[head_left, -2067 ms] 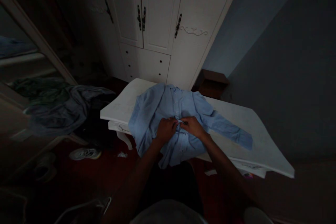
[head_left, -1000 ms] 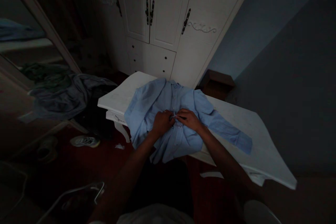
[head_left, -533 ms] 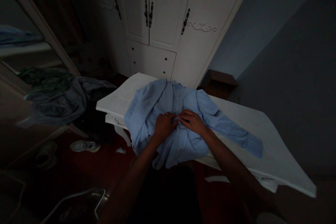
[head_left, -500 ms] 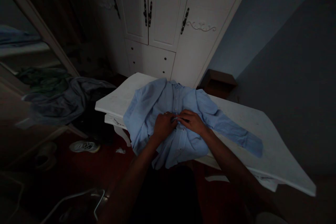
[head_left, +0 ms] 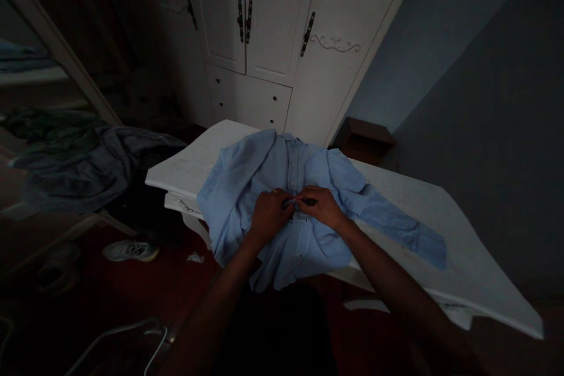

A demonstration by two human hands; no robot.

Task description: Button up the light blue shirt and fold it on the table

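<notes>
Both the left hand (head_left: 268, 215) and right hand (head_left: 322, 207), touching, pinch the front of a blue shirt (head_left: 240, 179) on a white table (head_left: 445, 217); keeping edges aligned seems wise

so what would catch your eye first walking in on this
The light blue button-up shirt spread over the white table stands out in the dim room. The left hand and right hand pinch its front at the middle. Behind stands a tall white panelled wardrobe.
</notes>
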